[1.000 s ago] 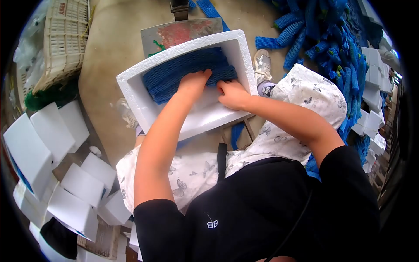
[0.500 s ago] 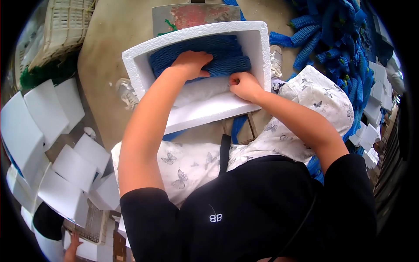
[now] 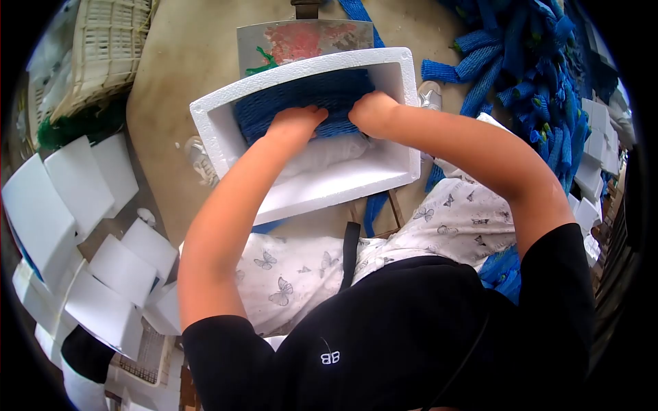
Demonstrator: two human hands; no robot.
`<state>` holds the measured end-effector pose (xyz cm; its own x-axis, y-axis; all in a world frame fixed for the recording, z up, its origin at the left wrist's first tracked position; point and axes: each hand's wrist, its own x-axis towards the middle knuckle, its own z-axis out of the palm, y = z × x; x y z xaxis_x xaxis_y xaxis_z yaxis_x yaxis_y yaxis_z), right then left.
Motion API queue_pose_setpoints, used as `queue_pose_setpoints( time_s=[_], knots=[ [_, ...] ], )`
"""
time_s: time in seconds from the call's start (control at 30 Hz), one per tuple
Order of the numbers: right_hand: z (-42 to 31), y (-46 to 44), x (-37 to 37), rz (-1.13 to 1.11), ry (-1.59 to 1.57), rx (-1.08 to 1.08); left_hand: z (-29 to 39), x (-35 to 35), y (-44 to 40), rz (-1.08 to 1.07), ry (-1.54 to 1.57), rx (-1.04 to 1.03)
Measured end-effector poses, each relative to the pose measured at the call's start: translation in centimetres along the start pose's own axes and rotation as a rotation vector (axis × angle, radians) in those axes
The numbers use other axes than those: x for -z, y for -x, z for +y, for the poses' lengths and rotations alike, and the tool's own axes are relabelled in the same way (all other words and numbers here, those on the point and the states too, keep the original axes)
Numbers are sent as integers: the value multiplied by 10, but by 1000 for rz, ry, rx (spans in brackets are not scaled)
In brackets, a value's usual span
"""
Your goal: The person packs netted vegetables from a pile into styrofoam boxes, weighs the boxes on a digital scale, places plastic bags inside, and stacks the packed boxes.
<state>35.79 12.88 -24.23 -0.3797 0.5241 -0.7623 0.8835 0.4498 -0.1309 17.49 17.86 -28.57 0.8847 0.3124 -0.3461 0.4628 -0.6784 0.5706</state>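
Note:
A white foam box (image 3: 301,69) stands tilted in front of my knees. Inside it, at the far side, lie blue net-covered pieces (image 3: 308,88), with crumpled clear plastic (image 3: 332,155) along their near edge. My left hand (image 3: 296,126) is in the box with its fingers bent together at the near edge of the blue netting. My right hand (image 3: 372,114) is curled into a fist against the right end of the netting. What the fingers of each hand pinch, if anything, is hidden.
Behind the box is a stained metal plate (image 3: 343,38). A heap of blue net-sleeved pieces (image 3: 480,63) lies at the right. White foam boxes (image 3: 79,177) and a plastic crate (image 3: 110,58) stand at the left. Part of another person (image 3: 86,353) shows at the lower left.
My right hand has moved up and left from the box's right side onto the netting. My left hand has shifted slightly down and its fingers have drawn in.

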Motion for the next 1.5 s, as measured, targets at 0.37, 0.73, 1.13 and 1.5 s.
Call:
queue_pose_setpoints(
  time_s=[0.37,0.73,1.13,1.5],
  knots=[
    [-22,-19,-16,-108,-53,98,7,-39,-4,23,-172,30],
    [-31,-54,-55,-112,-234,49,13,-35,1,-38,-106,137],
    [237,158,-84,1350,-760,-713,47,-64,-33,-10,-256,-29],
    [317,64,-257,769,-1321,-1799,65,-45,-35,-316,-259,167]
  ],
)
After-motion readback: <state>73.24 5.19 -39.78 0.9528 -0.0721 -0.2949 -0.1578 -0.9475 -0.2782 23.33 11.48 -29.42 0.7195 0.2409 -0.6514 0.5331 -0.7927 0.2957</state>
